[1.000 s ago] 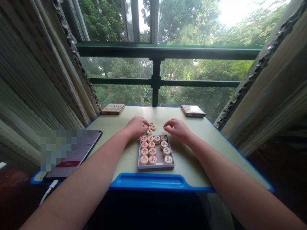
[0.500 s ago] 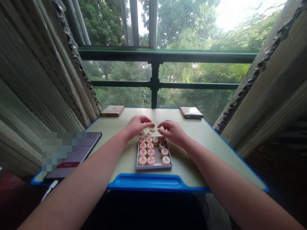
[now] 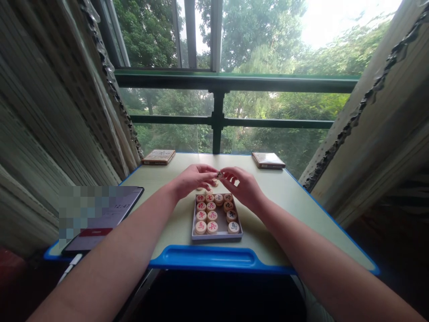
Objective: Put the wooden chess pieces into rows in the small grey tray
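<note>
Beyond the box, my left hand [image 3: 194,180] and my right hand [image 3: 244,182] meet at one round wooden Chinese chess piece [image 3: 219,174]. The fingertips of both hands close on its opposite edges, and it is raised above the table. Below and behind my left fingers are loose pieces [image 3: 215,183] on the tabletop, partly hidden. Nearer to me stands a shallow open box [image 3: 217,237]. Red-marked pieces [image 3: 212,216] fill its two left columns. Dark-marked pieces [image 3: 231,216] line its right side, with one more [image 3: 219,198] in the back row; bare box floor shows between.
A phone [image 3: 110,219] with a white cable [image 3: 69,267] lies at the left edge. Two flat boxes rest at the far corners, one left [image 3: 158,157] and one right [image 3: 268,160]. The table's near edge has a blue tray groove [image 3: 209,256]. Curtains and a window surround the table.
My right hand has moved left and its fingertips now touch the piece at my left fingers. The piece has risen and shifted slightly right. The whole view has shifted a little.
</note>
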Motion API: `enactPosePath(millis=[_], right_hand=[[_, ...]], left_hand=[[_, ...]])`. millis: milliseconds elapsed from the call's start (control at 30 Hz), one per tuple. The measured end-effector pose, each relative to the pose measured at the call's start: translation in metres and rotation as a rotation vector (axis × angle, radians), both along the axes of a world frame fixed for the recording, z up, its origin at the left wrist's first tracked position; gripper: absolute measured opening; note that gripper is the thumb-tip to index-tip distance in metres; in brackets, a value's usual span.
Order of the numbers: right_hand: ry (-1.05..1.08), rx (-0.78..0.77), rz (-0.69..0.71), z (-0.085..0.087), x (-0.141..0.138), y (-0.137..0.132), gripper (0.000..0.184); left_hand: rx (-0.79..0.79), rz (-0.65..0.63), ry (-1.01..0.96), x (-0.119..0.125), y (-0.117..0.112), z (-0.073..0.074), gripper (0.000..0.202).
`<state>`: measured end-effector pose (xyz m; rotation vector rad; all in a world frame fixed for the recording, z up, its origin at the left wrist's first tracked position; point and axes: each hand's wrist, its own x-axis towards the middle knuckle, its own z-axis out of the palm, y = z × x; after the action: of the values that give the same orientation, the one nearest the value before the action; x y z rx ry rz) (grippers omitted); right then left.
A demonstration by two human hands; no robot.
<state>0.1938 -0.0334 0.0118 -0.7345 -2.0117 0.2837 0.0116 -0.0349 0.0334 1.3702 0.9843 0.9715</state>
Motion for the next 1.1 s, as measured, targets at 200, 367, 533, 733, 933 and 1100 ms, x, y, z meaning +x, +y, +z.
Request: enactPosePath(millis=[200, 367, 533, 733, 933, 1100], right_hand=[[-0.089, -0.015, -0.003, 0.000, 0.006, -0.001, 0.022], [-0.130, -0.020, -0.017, 0.002, 0.010, -0.005, 0.022], [-0.212, 0.011, -0.053, 0.010, 0.011, -0.010, 0.017], [-0.227, 0.016, -0.052, 0.011, 0.013, -0.007, 0.019], [-0.168, 0.165, -0.052, 0.012, 0.010, -0.012, 0.019], [-0.148, 0.256, -0.088, 0.013, 0.007, -0.017, 0.019]], left_hand=[[0.009, -0.048, 0.142, -0.004, 0.004, -0.002, 0.033], [-0.003, -0.087, 0.138, -0.002, 0.004, -0.004, 0.033], [-0.012, -0.144, 0.116, -0.001, 0.000, -0.001, 0.036], [0.016, -0.177, 0.141, 0.001, -0.002, 0.001, 0.035], [0.108, -0.134, 0.103, 0.005, -0.003, 0.003, 0.030], [0.174, -0.080, 0.102, 0.005, -0.003, 0.003, 0.029]])
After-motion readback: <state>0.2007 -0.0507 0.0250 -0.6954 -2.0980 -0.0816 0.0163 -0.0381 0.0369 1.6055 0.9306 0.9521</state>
